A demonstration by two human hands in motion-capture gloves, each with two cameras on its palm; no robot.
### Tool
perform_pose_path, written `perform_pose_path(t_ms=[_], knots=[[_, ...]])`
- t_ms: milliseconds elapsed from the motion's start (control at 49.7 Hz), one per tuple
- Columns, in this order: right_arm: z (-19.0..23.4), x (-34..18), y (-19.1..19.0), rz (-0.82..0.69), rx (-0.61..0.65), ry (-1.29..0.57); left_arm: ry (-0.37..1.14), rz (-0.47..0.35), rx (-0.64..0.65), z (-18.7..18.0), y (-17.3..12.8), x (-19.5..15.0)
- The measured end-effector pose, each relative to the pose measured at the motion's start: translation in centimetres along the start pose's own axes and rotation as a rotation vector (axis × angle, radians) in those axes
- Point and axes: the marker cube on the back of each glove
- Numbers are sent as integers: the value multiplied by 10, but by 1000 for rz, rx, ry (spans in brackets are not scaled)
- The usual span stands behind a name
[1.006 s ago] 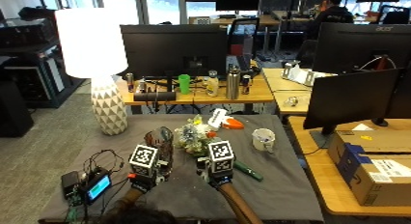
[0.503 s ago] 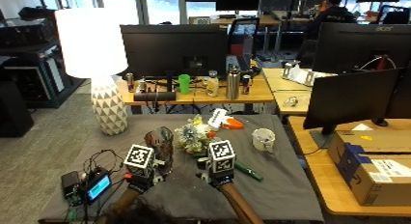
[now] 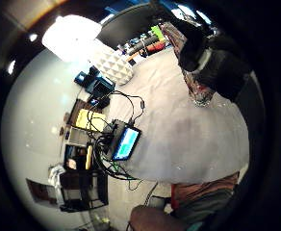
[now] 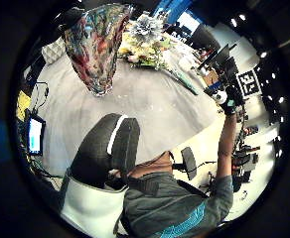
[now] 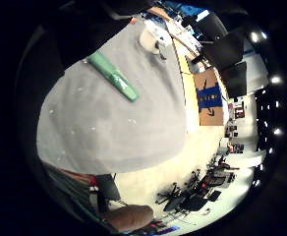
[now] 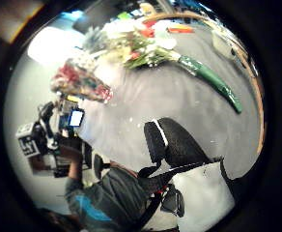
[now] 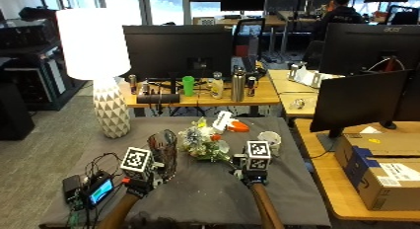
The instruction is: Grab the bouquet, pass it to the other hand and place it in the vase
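A bouquet point(image 7: 200, 142) of pale flowers with green-wrapped stems point(image 6: 213, 82) lies on the grey tablecloth, beside a dark mottled glass vase point(image 7: 162, 152) that stands upright to its left. My right hand point(image 7: 255, 178) hovers just right of the stem end, fingers relaxed, holding nothing; its thumb point(image 6: 172, 140) shows apart from the bouquet point(image 6: 136, 46). The wrapped stems point(image 5: 114, 76) lie on the cloth below that palm. My left hand point(image 7: 138, 183) is near the vase's base on its left, holding nothing. Its thumb point(image 4: 108, 148) is clear of the vase point(image 4: 98, 44), and its fingers point(image 3: 217, 62) show in front of the vase point(image 3: 198, 91).
A white mug point(image 7: 269, 140) stands right of the bouquet. A small device with a lit screen point(image 7: 98, 189) and cables sits at the table's front left. A tall white lamp point(image 7: 98, 66) stands on the floor to the left, and a cluttered desk with monitors behind.
My right hand has moved to the right, away from the flowers. My left hand has drifted slightly left of the vase. The bouquet and vase have stayed put.
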Motion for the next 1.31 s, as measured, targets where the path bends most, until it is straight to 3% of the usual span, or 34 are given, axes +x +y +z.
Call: perform_pose_path(t_ms=[60,443,644,785,966,1308], knots=[[9,18,-10,29,7,-2,98,-11,-105,7,14,10],[78,69,-59,149,-120,-54,96,-28,-126,18,18,7],[62,53,-34,202,-202,-100,85,-47,-159,21,21,3],[74,47,-34,243,-289,-175,68,-50,-166,18,23,2],[79,39,-40,279,-220,-196,83,-54,-157,23,22,4],[74,37,-48,297,-53,-9,75,-57,-177,26,28,0]])
